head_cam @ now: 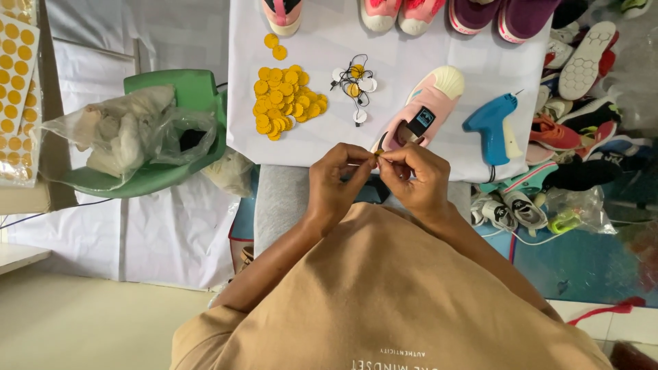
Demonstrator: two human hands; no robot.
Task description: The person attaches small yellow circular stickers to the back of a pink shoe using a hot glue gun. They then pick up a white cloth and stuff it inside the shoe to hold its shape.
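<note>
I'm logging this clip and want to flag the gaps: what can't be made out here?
- Small yellow piece, head view: pinched between left hand and right hand, fingertips cover most of it.
- Shoes along the top: cut off by the frame edge.
- Green chair: its seat is hidden under a plastic bag.

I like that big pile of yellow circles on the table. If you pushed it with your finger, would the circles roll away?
Probably not. The yellow discs look thin and flat and lie heaped on the white table cover, so they would likely slide and spread, not roll. They seem very light, so a nudge might scatter them. The left hand and right hand pinch something small and yellow together.
</note>
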